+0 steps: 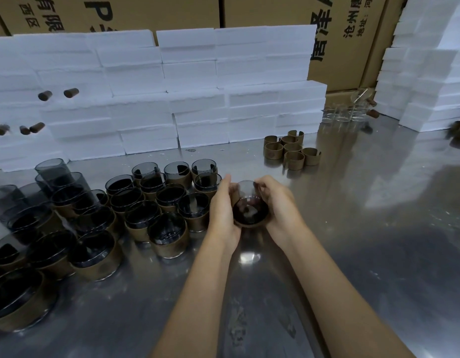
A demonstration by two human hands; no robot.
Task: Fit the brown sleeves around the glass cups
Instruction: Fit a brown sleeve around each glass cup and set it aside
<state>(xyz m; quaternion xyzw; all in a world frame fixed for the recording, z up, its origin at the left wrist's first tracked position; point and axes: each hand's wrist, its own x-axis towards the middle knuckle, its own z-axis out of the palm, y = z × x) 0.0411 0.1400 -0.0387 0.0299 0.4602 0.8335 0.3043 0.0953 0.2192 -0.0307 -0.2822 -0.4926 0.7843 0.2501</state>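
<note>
Head view: both hands (252, 202) around sleeved cup (250, 211).

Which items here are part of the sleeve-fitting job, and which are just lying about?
Job: held glass cup with its brown sleeve, left hand, right hand, spare sleeves, clear cups, finished cups.
Lying about: foam blocks, cardboard boxes.

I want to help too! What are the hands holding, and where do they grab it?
Both hands hold one glass cup with a brown sleeve around it: the left hand on its left side, the right hand on its right.
</note>
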